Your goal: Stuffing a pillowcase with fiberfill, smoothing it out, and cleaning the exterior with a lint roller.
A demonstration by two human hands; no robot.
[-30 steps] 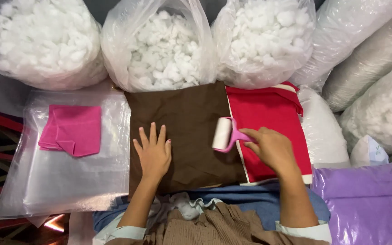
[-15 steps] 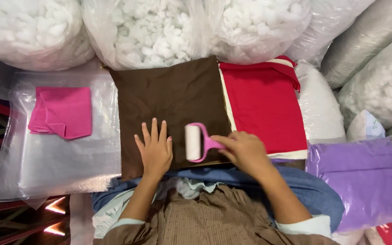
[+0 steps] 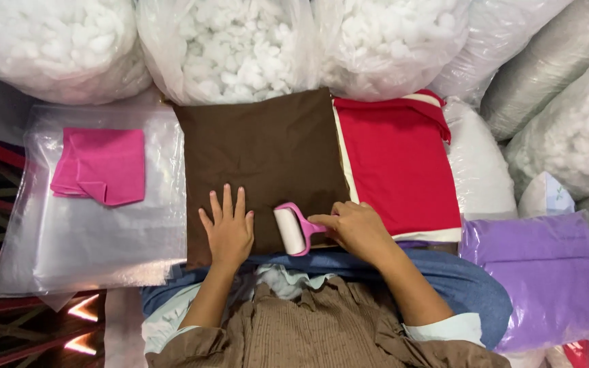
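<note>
The flat brown cloth cushion cover (image 3: 260,153) lies on the person's lap. The right hand (image 3: 356,228) grips the pink-handled white lint roller (image 3: 290,230) at the cover's near edge. The left hand (image 3: 230,230) presses flat, fingers spread. The cloth looks clean; the far part seems left. 1 red cloth (image 3: 397,167) lies beside it.

The square fabric cover (image 3: 260,153) is plain dark brown. The lint roller (image 3: 294,228) has a white roll and a pink plastic handle. The folded cloth beside it (image 3: 397,163) is red with cream edges. The small folded felt cloth (image 3: 100,165) is bright pink. The plastic bag (image 3: 547,272) is light purple. The fluffy stuffing in the clear bags (image 3: 230,44) is white.
</note>
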